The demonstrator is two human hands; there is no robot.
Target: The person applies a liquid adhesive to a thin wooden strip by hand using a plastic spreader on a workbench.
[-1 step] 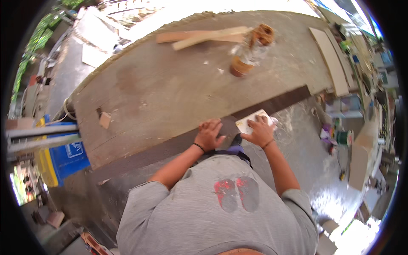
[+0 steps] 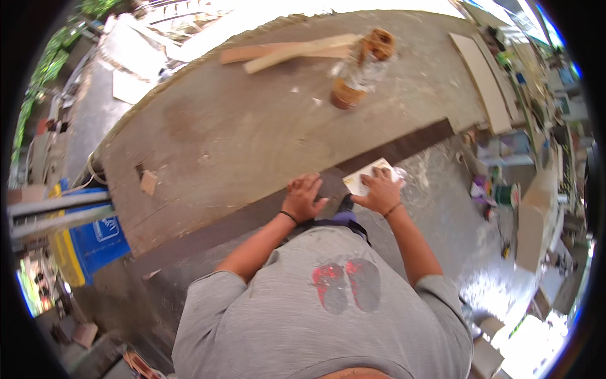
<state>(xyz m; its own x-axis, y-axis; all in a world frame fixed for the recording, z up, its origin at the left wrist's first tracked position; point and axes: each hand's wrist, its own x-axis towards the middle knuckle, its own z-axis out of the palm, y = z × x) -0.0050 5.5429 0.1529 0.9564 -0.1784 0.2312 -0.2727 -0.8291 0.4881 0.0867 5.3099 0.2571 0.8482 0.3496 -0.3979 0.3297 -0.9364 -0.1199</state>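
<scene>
Left hand (image 2: 304,197) released, palm down near the dark brown strip (image 2: 416,145) that borders the near side of my table (image 2: 252,139); its fingers lie close together, slightly bent, thumb pointing out to the right. Right hand (image 2: 381,192) grasping a white pad (image 2: 357,180), fingers bent over its upper face and thumb spread near its lower edge; pad flat-faced, straight-edged, roughly rectangular, material not determinable. Position of pad: at the strip's near side, just right of my left hand, the two hands apart. Strip: long, straight, matt, darker than the rest of the top. Table surface brown, dull, scuffed and dusty, with pale flecks and a rough, curved-looking far edge. Toward that edge, two flat wooden lengths lie crossed, a pale strip (image 2: 284,55) over a reddish strip (image 2: 235,54). Beside them, a clear container (image 2: 348,95), amber-brown in its lower part, with a rough brown mass (image 2: 380,44) at its other end. At left, a small tan wood offcut (image 2: 148,182), angular. Floor (image 2: 432,218) to my right grey, smeared whitish.
</scene>
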